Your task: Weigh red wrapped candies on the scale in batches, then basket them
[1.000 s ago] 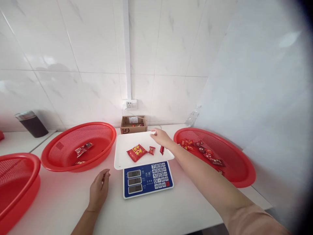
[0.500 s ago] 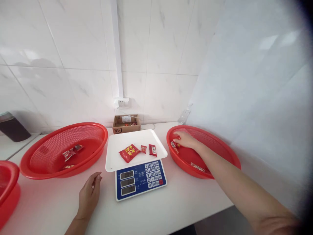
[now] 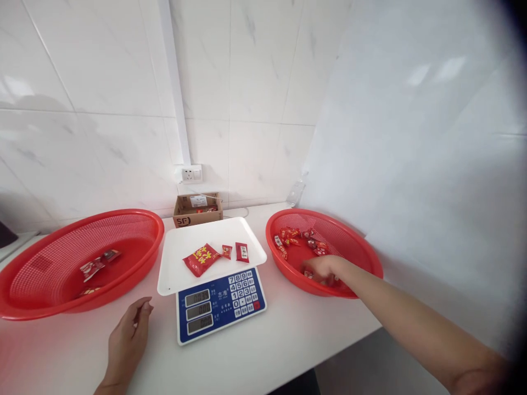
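Observation:
My right hand [image 3: 323, 269] reaches into the right red basket [image 3: 373, 255], fingers curled down on small packets near its front wall; what they grip is hidden. More red snack packets [image 3: 288, 236] lie along the basket's far and left sides. My left hand [image 3: 129, 332] rests on the table left of the scale, its fingers and thumb curled together with nothing visible in them. On the white tray [image 3: 177, 269] of the blue digital scale [image 3: 222, 307] lie a larger red snack bag [image 3: 201, 259], a tiny red packet [image 3: 226, 252] and a dark red packet [image 3: 242, 252].
Another red basket [image 3: 152, 241] on the left holds a few packets [image 3: 93, 267]. A small cardboard box [image 3: 197, 211] with small items stands behind the scale, below a wall socket [image 3: 191, 174]. A clear plastic object [image 3: 296, 193] leans near the wall.
My right hand has moved from the far left side of the right basket towards its front, uncovering red packets there. The view has turned slightly right. My left hand stays by the scale.

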The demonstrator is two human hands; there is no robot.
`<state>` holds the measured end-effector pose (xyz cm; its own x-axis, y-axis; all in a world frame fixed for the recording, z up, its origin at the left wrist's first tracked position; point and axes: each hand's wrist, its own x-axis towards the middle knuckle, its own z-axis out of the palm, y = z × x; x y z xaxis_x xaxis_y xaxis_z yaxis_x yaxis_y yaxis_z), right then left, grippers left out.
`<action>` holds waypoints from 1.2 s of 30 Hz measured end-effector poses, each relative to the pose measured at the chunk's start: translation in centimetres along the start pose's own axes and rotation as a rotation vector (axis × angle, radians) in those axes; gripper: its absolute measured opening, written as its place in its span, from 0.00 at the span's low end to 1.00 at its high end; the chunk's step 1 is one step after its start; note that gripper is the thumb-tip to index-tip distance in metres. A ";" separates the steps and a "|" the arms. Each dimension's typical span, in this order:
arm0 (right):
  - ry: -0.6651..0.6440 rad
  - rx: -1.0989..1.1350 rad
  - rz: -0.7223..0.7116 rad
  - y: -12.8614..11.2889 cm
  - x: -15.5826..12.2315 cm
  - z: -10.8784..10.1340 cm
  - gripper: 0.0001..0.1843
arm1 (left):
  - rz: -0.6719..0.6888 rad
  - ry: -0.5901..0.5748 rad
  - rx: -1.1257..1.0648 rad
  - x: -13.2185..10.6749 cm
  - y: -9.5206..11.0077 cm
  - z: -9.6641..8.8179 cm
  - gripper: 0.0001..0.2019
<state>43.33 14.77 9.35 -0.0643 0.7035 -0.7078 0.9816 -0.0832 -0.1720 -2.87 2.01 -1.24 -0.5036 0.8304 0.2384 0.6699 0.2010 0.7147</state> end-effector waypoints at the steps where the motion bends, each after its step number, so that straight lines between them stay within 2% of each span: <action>1: 0.014 0.012 -0.030 0.1 0.1 -0.2 0.29 | 0.004 0.001 -0.003 0.0 0.0 0.0 0.18; 5: 0.057 -0.013 -0.144 0.6 0.4 -0.5 0.26 | 0.012 0.003 -0.020 -0.1 0.3 -0.2 0.17; 9: 0.035 -0.061 -0.070 0.2 0.2 0.3 0.21 | -0.011 -0.009 -0.034 -0.2 0.9 -0.4 0.17; 14: 0.089 -0.080 -0.001 -0.1 0.3 0.9 0.06 | -0.045 -0.035 -0.017 -0.2 1.2 -0.5 0.18; 21: 0.286 -0.068 -0.025 0.5 0.9 -0.6 0.07 | 0.005 -0.020 -0.049 -0.1 0.7 -0.2 0.17; 23: 0.372 0.027 -0.085 0.0 0.3 -1.4 0.06 | -0.008 -0.039 -0.062 0.0 0.7 -0.2 0.17; 26: 0.560 0.278 -0.249 -1.6 -1.0 -2.9 0.04 | -0.039 -0.064 -0.070 0.0 0.9 -0.3 0.17; 28: 0.636 0.414 -0.355 -3.4 -1.8 -3.6 0.04 | -0.045 -0.064 -0.067 0.0 1.1 -0.4 0.17; 30: 0.636 0.512 -0.446 -5.6 -2.1 -4.0 0.05 | -0.046 -0.059 -0.072 -0.1 1.2 -0.5 0.17; 32: 0.581 0.557 -0.531 -8.2 -2.0 -3.9 0.06 | -0.048 -0.060 -0.083 -0.1 1.3 -0.5 0.17; 36: 0.477 0.512 -0.635 -13.3 -1.1 -3.1 0.07 | -0.036 -0.062 -0.097 -0.1 1.2 -0.5 0.16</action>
<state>30.87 17.28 14.50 -0.3682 0.9288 -0.0424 0.5822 0.1948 -0.7893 -2.29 1.88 -0.11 -0.4898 0.8546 0.1723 0.5942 0.1827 0.7832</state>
